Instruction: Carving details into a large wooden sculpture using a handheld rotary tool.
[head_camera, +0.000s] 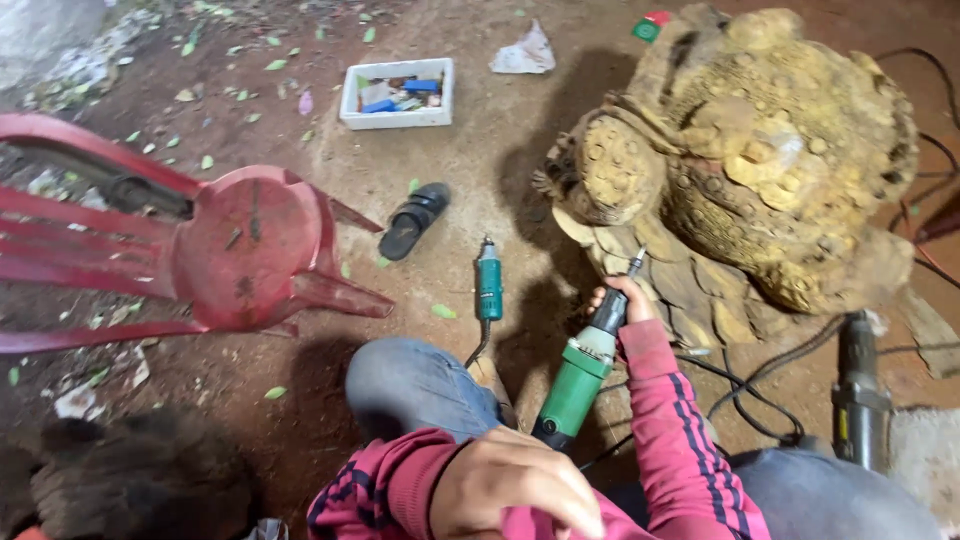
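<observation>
green grinder (580, 375) gripped by right hand (622, 300), bit tip lost against carving (740, 160); left hand (515, 485) fingers loosely curled, empty.

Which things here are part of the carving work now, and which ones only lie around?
In use:
- green rotary grinder, gripped by the right hand
- carved wooden sculpture, which the grinder's bit meets
- left hand, resting near the knee, holding nothing

Lying about:
- small teal grinder on the ground
- grey power tool
- red plastic chair, tipped over
- black sandal
- white box of small parts
</observation>
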